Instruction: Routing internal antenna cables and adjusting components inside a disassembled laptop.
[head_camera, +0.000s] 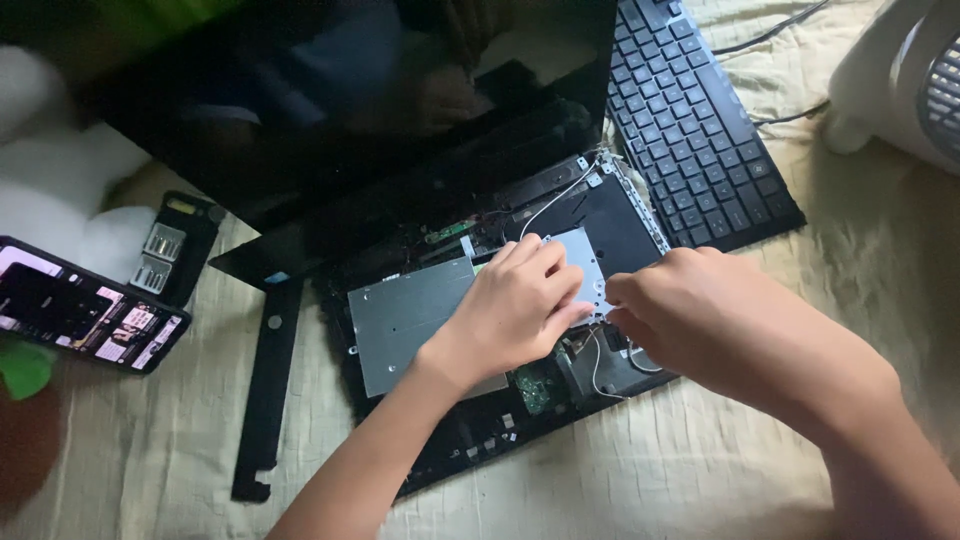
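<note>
Head view looks down on an opened laptop (440, 330) lying on a pale cloth (700, 470), its top cover off so the insides are bare. Left hand (515, 305) rests palm-down on the grey metal plate (410, 315) in the middle of the machine, fingers curled over the plate's right edge, apparently pressing it flat rather than lifting it. Right hand (700, 320) sits just beside it, touching or nearly touching the left fingertips, knuckles bunched as if pinching something small at that same edge; what it pinches is hidden, so I cannot tell whether it grasps anything. Below the two hands a green circuit board (535, 388) and a thin white wire (597, 360) show. Beyond the right hand lies the removed keyboard (700, 120), set aside out of the way. Well to the left of the left hand are a long black strip (268, 390), a small black cover piece (178, 245) and a lit phone (85, 310). A white fan (900, 80) stands past the keyboard.
</note>
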